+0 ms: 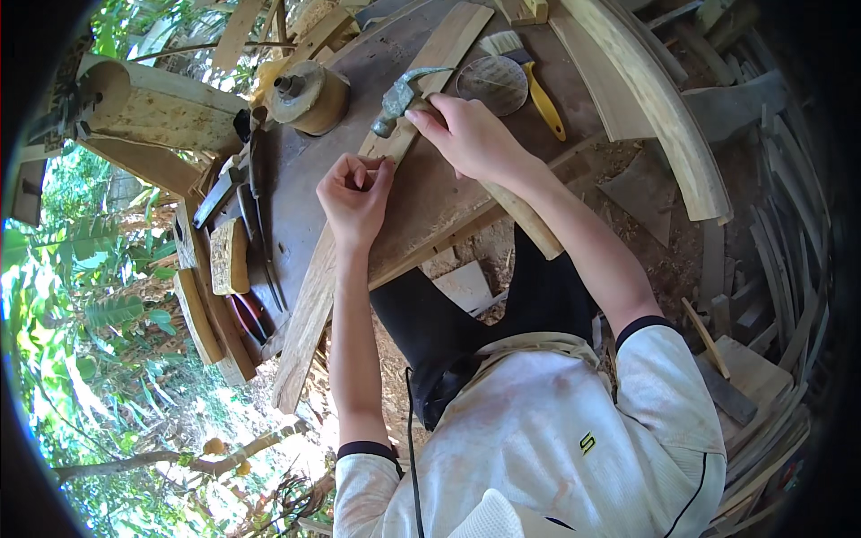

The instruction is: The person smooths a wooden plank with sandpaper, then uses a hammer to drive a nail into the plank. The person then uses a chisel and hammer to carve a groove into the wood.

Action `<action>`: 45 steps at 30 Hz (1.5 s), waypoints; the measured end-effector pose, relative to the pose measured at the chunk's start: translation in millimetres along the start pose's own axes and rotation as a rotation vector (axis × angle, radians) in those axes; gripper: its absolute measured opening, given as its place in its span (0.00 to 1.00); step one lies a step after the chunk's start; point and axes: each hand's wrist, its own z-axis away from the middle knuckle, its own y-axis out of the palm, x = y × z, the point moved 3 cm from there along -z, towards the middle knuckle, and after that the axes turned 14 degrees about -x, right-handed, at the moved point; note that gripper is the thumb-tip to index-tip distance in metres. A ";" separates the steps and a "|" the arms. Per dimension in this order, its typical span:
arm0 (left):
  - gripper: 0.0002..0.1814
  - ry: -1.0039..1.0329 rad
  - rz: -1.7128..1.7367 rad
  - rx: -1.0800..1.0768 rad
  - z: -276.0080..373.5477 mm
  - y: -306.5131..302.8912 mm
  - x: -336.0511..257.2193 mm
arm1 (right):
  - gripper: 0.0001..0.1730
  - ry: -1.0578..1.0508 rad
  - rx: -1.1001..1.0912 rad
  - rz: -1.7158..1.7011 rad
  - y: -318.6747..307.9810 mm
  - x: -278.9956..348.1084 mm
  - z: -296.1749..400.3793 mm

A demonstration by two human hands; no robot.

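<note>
My right hand (pixel 474 138) grips a claw hammer (pixel 398 101) by its wooden handle, close under the head. The head hangs above a long wooden plank (pixel 437 57) that lies across the worktable (pixel 430 202). Against this plank, just below the hammer head, my left hand (pixel 356 198) pinches thumb and forefinger together. A tiny dark thing shows at those fingertips, perhaps a nail, too small to tell for sure. The handle's lower end (pixel 538 235) comes out past my right wrist, over the table's near edge.
A round container (pixel 309 97) stands beyond my left hand. Pliers (pixel 249 316), wood blocks (pixel 229 255) and metal tools line the left edge. A clear round lid or dish (pixel 492 84) and a yellow-handled brush (pixel 543 101) lie right. Long timber (pixel 662 121) juts past the table.
</note>
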 end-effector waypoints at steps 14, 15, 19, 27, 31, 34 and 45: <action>0.25 0.028 -0.092 -0.019 2.5 1.5 -5.1 | 0.25 0.006 0.012 0.005 -2.4 1.3 0.7; 0.25 0.029 -0.083 -0.019 2.6 1.5 -4.8 | 0.25 0.007 0.011 0.006 -2.5 1.6 0.9; 0.25 0.036 -0.088 -0.018 2.8 1.7 -5.4 | 0.26 -0.012 0.006 0.007 -0.5 -0.4 0.1; 0.25 0.087 -0.187 -0.003 2.3 4.3 -7.2 | 0.23 -0.373 -0.226 0.162 4.2 -1.9 0.9; 0.25 0.103 -0.142 -0.025 3.6 5.0 -3.2 | 0.19 -0.408 -0.259 -0.031 -7.0 17.2 10.1; 0.25 0.097 -0.117 -0.022 3.6 4.5 0.4 | 0.18 -0.548 -0.274 0.119 -14.4 27.6 19.4; 0.25 0.124 -0.194 -0.028 3.9 6.0 -2.5 | 0.18 -0.575 -0.203 0.258 -19.2 28.5 23.9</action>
